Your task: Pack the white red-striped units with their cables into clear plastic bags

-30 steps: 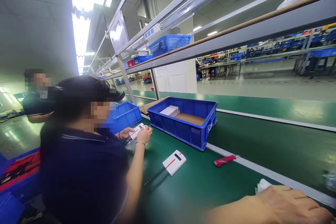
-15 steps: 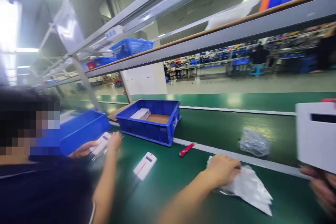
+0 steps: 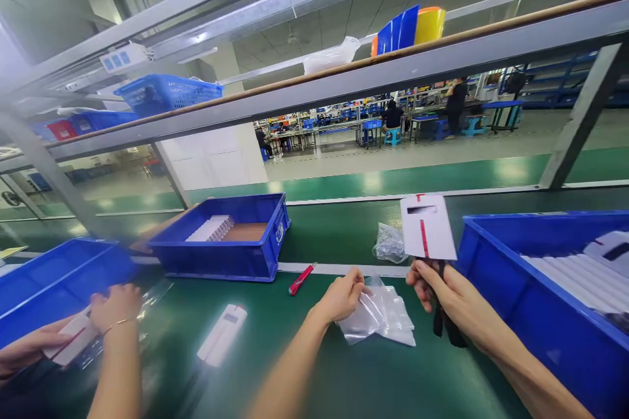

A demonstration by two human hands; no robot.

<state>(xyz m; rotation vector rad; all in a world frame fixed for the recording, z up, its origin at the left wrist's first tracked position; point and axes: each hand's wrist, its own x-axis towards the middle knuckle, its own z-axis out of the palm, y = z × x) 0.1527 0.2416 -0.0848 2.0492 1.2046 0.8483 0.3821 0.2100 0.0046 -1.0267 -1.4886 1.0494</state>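
Observation:
My left hand [image 3: 343,296] pinches the top edge of a stack of clear plastic bags [image 3: 381,318] lying on the green belt [image 3: 304,353]. My right hand [image 3: 437,288] holds a white flat device [image 3: 426,227] with a red stripe upright by its lower end, where a black strap hangs down. The device stands just above and right of the bags.
A blue bin [image 3: 545,288] with white devices stands at right, another blue bin [image 3: 226,239] at centre left. A red cutter [image 3: 301,278], a crumpled clear bag [image 3: 390,243] and a second white device [image 3: 222,334] lie on the belt. A co-worker's hands [image 3: 105,311] hold a device at lower left.
The view has swung right and steadied. My right hand has brought the white device inward to the centre; my left hand stays on the plastic bags.

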